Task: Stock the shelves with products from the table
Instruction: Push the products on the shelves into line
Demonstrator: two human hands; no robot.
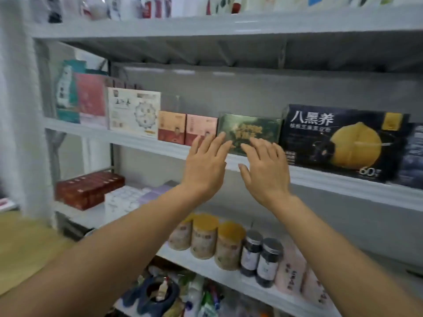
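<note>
A dark green box with gold lettering [251, 128] stands on the middle shelf [137, 141], between two pink-red boxes [187, 129] and a large black box with a yellow fruit picture [338, 143]. My left hand [206, 163] and my right hand [265, 168] are both raised in front of the green box with straight, spread fingers. Their fingertips reach its front face. Neither hand holds anything.
Left on the same shelf stand a white box [134, 110], a pink packet [90, 97] and a teal packet [66, 92]. The shelf below carries red cartons [89, 188], yellow-lidded jars [203, 236] and dark jars [261, 255]. A wooden table [25, 248] lies at the left.
</note>
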